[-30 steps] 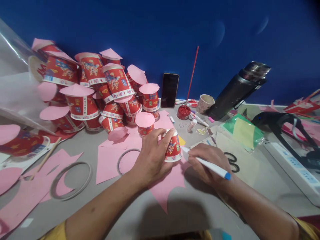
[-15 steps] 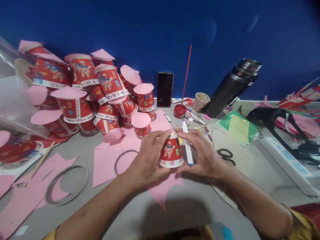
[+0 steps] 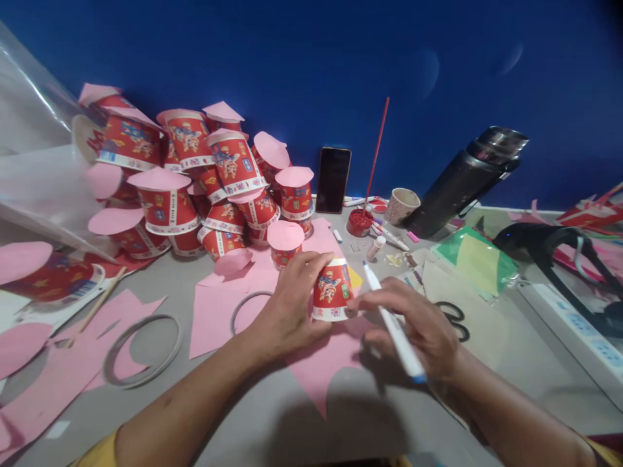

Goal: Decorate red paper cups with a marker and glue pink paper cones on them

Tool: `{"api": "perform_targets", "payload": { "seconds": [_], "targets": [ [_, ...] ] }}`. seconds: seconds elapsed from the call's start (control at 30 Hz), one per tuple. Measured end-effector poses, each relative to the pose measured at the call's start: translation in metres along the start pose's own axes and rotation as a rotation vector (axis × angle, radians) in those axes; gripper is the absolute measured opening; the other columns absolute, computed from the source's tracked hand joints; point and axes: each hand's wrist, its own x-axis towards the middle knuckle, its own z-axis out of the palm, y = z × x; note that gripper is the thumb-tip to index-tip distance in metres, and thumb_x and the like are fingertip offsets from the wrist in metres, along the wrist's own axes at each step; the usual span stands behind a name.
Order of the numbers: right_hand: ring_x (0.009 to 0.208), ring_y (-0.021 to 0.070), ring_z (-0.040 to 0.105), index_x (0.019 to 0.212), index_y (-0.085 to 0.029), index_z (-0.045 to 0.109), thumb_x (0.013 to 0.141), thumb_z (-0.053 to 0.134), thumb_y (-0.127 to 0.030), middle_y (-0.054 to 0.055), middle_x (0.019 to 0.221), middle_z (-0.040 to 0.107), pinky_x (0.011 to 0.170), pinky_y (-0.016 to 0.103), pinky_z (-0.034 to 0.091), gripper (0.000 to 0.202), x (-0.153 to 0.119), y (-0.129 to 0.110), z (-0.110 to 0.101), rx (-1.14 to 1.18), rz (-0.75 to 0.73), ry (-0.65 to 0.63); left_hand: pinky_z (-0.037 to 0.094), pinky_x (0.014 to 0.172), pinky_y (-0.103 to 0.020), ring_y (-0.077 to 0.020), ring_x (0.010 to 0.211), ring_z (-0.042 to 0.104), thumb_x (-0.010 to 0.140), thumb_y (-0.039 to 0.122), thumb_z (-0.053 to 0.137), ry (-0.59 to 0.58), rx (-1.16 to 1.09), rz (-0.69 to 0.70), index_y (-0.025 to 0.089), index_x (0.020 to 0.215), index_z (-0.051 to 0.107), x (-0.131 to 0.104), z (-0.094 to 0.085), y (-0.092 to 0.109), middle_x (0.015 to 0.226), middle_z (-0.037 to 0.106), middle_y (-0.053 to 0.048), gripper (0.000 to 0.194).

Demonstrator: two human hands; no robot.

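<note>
An upside-down red paper cup point(image 3: 333, 292) with printed cartoon figures and a white rim is gripped by my left hand point(image 3: 292, 305), thumb low and fingers near its top. My right hand point(image 3: 413, 324) holds a white marker point(image 3: 392, 327) with blue ends, slanting across its fingers, one end toward the cup. A right fingertip reaches the cup's lower right side. Under the cup lies pink paper point(image 3: 321, 383) with cut edges. Just behind stands another red cup point(image 3: 285, 245) wearing a pink paper cone.
Stacked red cups with pink tops point(image 3: 165, 201) fill the left back. A phone point(image 3: 333, 180), a red jar with a stick point(image 3: 359, 222) and a black thermos point(image 3: 467, 181) stand along the wall. Scissors point(image 3: 453, 321) and a power strip point(image 3: 579, 331) lie right; a grey ring point(image 3: 143, 350) lies left.
My right hand has drawn away from the cup's top, down and to the right, and the marker has tilted with it. My left hand still holds the cup. The view has shifted slightly.
</note>
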Motion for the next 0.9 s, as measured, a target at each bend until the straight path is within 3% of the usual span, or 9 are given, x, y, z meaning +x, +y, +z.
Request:
{"api": "perform_targets", "payload": {
  "seconds": [0.07,0.13,0.33,0.9],
  "targets": [
    [0.071,0.0200,0.068,0.127,-0.021,0.068,0.108,0.056,-0.029,0.005,0.081,0.077,0.067,0.034,0.056,0.023,0.0000,-0.0006,0.0004,-0.021,-0.023,0.066,0.046,0.115,-0.052,-0.0331,0.134,0.050,0.073,0.013,0.077,-0.004,0.000,-0.013,0.024,0.150,0.037,0.0000,0.0006,0.0001,0.140,0.049,-0.014,0.087],
    [0.065,0.0199,0.067,0.121,-0.020,0.071,0.106,0.056,-0.026,0.004,0.075,0.074,0.063,0.034,0.054,0.022,-0.0001,-0.0017,0.0000,-0.026,-0.050,0.091,0.045,0.115,-0.051,-0.0331,0.134,0.050,0.074,0.015,0.078,-0.012,0.004,-0.017,0.024,0.150,0.037,-0.0003,0.0014,0.0003,0.141,0.049,-0.014,0.086],
    [0.062,0.0179,0.065,0.103,-0.021,0.067,0.094,0.062,-0.014,0.003,0.074,0.070,0.058,0.031,0.050,0.012,-0.0028,-0.0043,0.0046,-0.007,0.061,0.109,0.045,0.115,-0.052,-0.0340,0.134,0.050,0.075,0.016,0.075,-0.024,0.019,-0.015,0.022,0.149,0.039,-0.0003,0.0025,0.0017,0.140,0.050,-0.014,0.083],
    [0.059,0.0151,0.060,0.094,-0.021,0.062,0.095,0.058,-0.012,-0.001,0.067,0.065,0.057,0.028,0.042,0.010,0.0030,-0.0054,0.0049,-0.052,0.026,0.012,0.046,0.112,-0.056,-0.0368,0.130,0.054,0.076,0.025,0.077,-0.028,0.003,-0.035,0.023,0.146,0.045,0.0023,0.0019,0.0053,0.136,0.056,-0.015,0.077]
  ]
}}
